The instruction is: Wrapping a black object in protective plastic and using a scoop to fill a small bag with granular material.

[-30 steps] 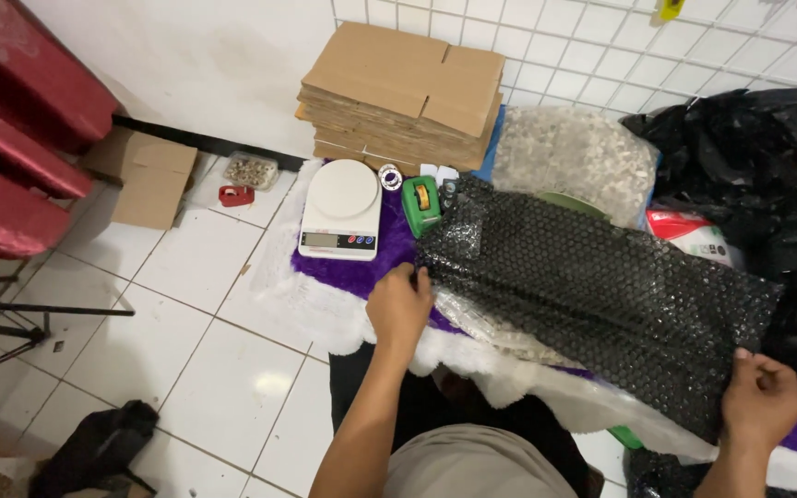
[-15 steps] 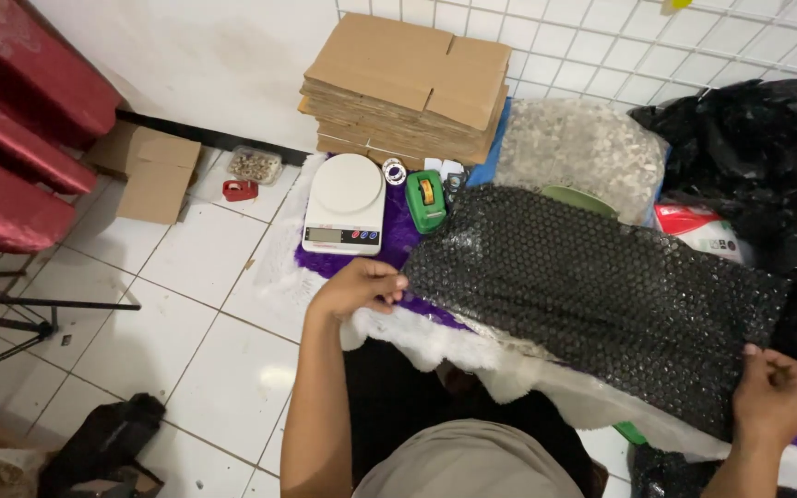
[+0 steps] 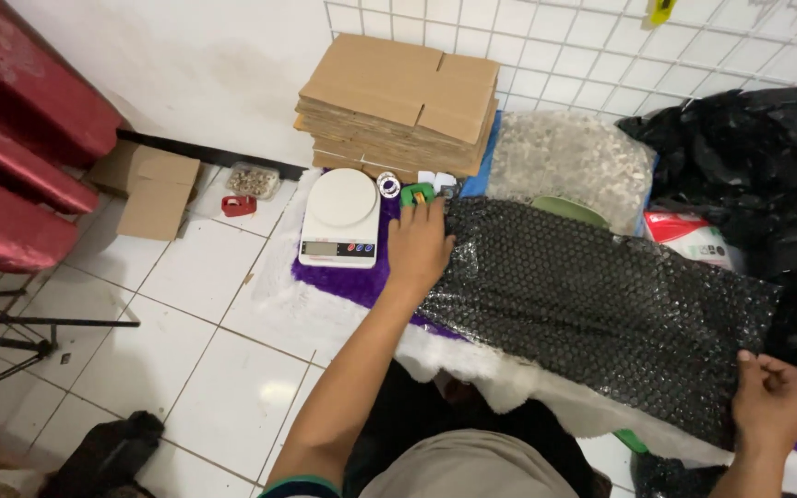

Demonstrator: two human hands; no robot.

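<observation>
The left hand [image 3: 420, 245] lies open over the tape dispenser [image 3: 414, 194] beside the scale [image 3: 341, 214]; the right hand [image 3: 770, 403] pinches the bubble wrap [image 3: 592, 304].

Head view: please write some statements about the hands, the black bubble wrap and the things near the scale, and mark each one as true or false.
1. The right hand grips a corner of the black bubble wrap. True.
2. The left hand rests on the white scale. False: it reaches over the wrap's far edge toward the green tape dispenser, beside the scale.
3. The scale's round plate carries a box. False: the plate is bare.
4. A stack of flattened cardboard boxes lies behind the scale, by the wall. True.
5. The scale stands on a purple furry mat. True.
</observation>
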